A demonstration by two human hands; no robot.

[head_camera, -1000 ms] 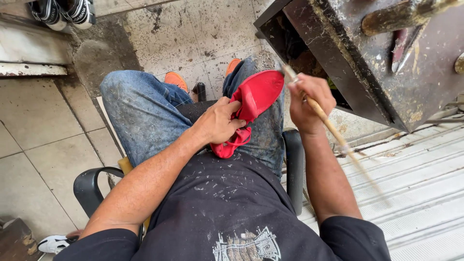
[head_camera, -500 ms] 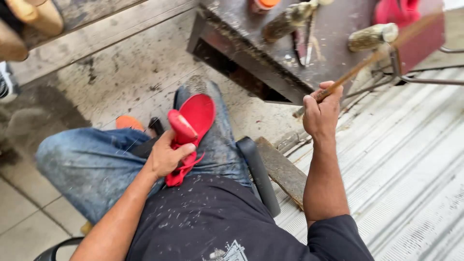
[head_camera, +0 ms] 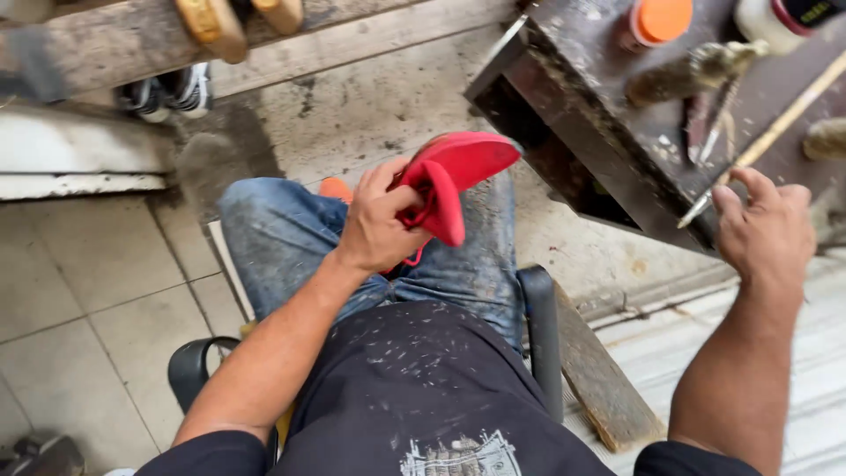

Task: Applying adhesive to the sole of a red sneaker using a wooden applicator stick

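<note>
1. Your left hand (head_camera: pixel 379 225) grips one red shoe (head_camera: pixel 454 176) tight, held up over your lap, sole side up.
2. Your right hand (head_camera: pixel 765 231) is closed around one long thin stick (head_camera: pixel 780 128), out over the dark workbench (head_camera: pixel 599 115).
3. One orange-lidded jar (head_camera: pixel 656 22) stands on the bench; you cannot see what is inside.
4. One brush (head_camera: pixel 696 72) lies beside it.

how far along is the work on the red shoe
Done: nothing on the red shoe clearly shows as finished. In hand: the left hand grips the shoe over the lap, its sole side turned up; the right hand holds a thin stick at the dark workbench. Left: the stick is not yet touching the shoe.
</note>
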